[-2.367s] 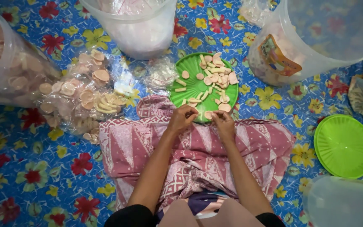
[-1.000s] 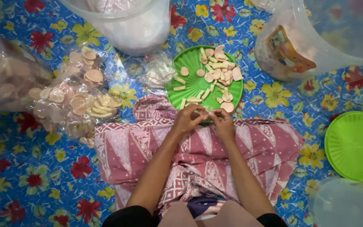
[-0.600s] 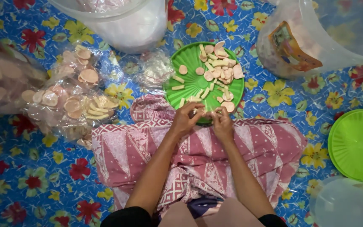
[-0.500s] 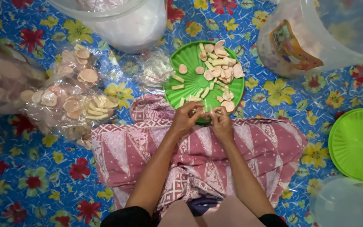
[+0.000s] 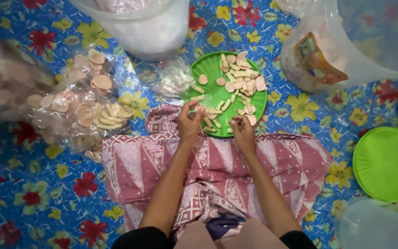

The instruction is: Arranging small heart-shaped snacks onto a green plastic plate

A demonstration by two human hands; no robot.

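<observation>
Crackers [image 5: 236,85], pale pink and tan, lie scattered on a round green plate [image 5: 210,69] that rests on the flowered blue mat [image 5: 33,184], just beyond the pink patterned cloth [image 5: 217,161] over the person's lap. Some pieces are flat round discs, others are thin strips; most are heaped toward the plate's far right side.

At far left, clear plastic bags [image 5: 70,106] hold more discs and strips of the same kind. A large white tub [image 5: 148,27] stands beyond them, at the top edge of the view. A small crumpled clear bag [image 5: 173,80] lies against the plate's left rim.

The left hand [image 5: 189,123] hovers at the plate's near left rim, thumb and fingertips drawn together in a pinch; whether a piece sits between them cannot be told. The right hand [image 5: 242,130] is just beside it at the near rim, fingers curled inward and bunched; what it grips, if anything, cannot be told. The two hands are close but apart.

To the right, a large translucent tub [image 5: 374,41] lies tilted with a printed packet inside. A lime green lid [image 5: 385,163] lies flat near the right edge, with a clear container [image 5: 378,226] below it.
</observation>
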